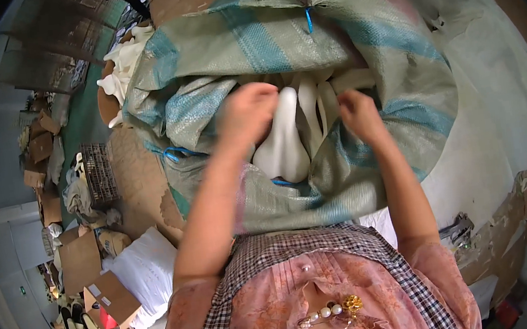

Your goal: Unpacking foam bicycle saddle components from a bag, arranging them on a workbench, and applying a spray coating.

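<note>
Large woven sack (347, 203), green-grey with blue stripes, fills the upper middle of the frame, mouth open, folds slumped around the opening. Inside, at the centre: a smooth white piece (282, 142), narrow end up, broad base near the sack's front fold. More pale pieces (311, 109) just right of it, partly hidden by sack material.

Left hand (251, 113): left of centre, motion-blurred, fingers bent and bunched close by the narrow end of the white piece. Cannot tell whether it grips anything.

Right hand (359, 113): right of centre, fingers curled in, over the right side of the sack's opening, near the pale pieces. Whether it pinches anything is unclear.

Blue tie (309, 19) hangs from the sack's gathered top edge. Upper left: heap of white pieces (132, 59). Left: dark slatted crate (99, 175). Lower left: white bag (148, 267) beside an opened cardboard box (112, 298). Checked apron (312, 240), lower middle.
</note>
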{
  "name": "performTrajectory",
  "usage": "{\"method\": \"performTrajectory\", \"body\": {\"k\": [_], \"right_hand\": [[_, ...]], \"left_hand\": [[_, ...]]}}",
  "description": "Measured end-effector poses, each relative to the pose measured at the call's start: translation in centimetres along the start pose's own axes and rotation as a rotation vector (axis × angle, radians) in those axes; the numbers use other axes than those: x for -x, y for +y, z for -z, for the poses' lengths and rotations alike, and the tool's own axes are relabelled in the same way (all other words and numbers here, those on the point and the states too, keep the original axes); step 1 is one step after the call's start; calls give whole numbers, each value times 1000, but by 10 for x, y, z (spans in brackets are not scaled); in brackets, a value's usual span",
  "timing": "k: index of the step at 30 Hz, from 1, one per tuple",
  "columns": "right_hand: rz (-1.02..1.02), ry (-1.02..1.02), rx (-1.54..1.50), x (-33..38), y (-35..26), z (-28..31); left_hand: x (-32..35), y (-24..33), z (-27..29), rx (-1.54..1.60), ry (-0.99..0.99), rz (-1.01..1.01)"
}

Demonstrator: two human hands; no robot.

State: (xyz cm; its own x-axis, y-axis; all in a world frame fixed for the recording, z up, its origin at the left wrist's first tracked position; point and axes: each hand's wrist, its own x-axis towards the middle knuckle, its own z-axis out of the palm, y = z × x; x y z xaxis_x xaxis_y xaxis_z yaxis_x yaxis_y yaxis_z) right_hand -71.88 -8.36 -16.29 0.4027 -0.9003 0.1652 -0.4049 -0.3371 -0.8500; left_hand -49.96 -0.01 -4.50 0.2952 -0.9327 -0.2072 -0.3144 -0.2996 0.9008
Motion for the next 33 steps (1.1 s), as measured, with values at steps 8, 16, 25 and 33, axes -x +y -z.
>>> {"method": "performTrajectory", "body": {"k": [8, 16, 25, 33], "right_hand": [[-274, -279, 311, 10, 64, -67], [266, -174, -134, 55, -83, 47], [582, 609, -34, 54, -229, 84], [453, 408, -586, 81, -178, 140]], "left_hand": [[-33, -166, -49, -527, 187, 215], [25, -90, 34, 585, 79, -187], [70, 52, 92, -25, 446, -733], [35, 96, 16, 600, -239, -714]]}}
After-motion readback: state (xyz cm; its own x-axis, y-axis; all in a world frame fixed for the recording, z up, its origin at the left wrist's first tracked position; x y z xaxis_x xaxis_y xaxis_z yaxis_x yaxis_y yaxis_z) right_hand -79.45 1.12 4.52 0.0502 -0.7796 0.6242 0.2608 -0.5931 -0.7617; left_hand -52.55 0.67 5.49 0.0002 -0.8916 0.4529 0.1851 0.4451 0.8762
